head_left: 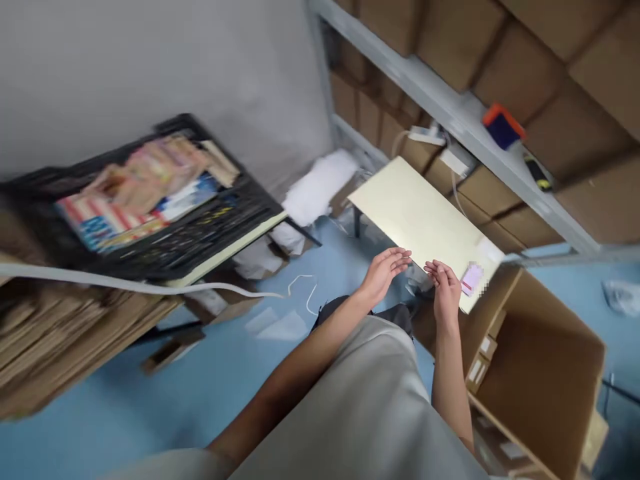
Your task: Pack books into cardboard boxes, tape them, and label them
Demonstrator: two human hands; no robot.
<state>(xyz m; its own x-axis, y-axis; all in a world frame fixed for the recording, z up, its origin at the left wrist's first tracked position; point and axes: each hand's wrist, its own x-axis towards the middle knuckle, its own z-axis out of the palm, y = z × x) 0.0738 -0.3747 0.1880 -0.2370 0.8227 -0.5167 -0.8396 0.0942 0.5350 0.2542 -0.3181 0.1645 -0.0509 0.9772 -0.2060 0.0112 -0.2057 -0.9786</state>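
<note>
My left hand (384,275) is raised in front of my body near the front edge of a pale yellow table (407,207). Its fingers point right, slightly parted, with nothing in them. Across a small gap, my right hand (444,287) is held up at the same edge, fingers loosely curled and apart, also holding nothing. A pinkish card-like item (471,279), partly pixelated, lies on the table just right of my right hand.
A large open cardboard box (540,360) stands at the right. Metal shelving (450,113) with cartons rises behind the table. On the left are a black tray (150,257) of colourful packets and stacked flat cardboard (75,353). A white strap (200,288) stretches across the left side.
</note>
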